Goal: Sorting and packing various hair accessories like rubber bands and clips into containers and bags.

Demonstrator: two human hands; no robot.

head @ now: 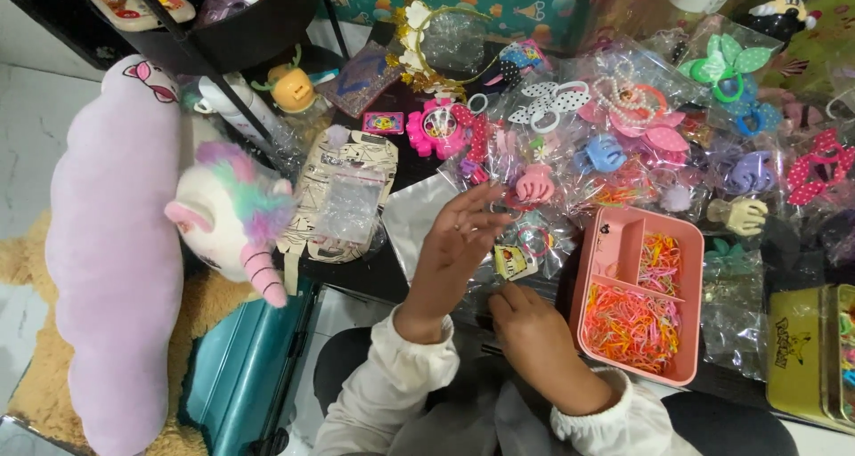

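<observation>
Left hand [454, 242]: raised, fingers spread, grasping nothing; hovers over clear packets [525, 233] of hair accessories
Right hand [525, 322]: fingers curled at a small yellow packet [515, 262]; whether it pinches, cannot tell
Pink tray [686, 242]: right of that hand; two sections full of elastic bands [628, 322], one empty
Left to do: many packets lie unsorted beyond both hands

Free passage exists only at the near table edge, between the plush white unicorn head [233, 214] at left and the pink compartmented plastic tray [606, 242] at right. Bagged hair accessories [623, 126] block the far side.
</observation>
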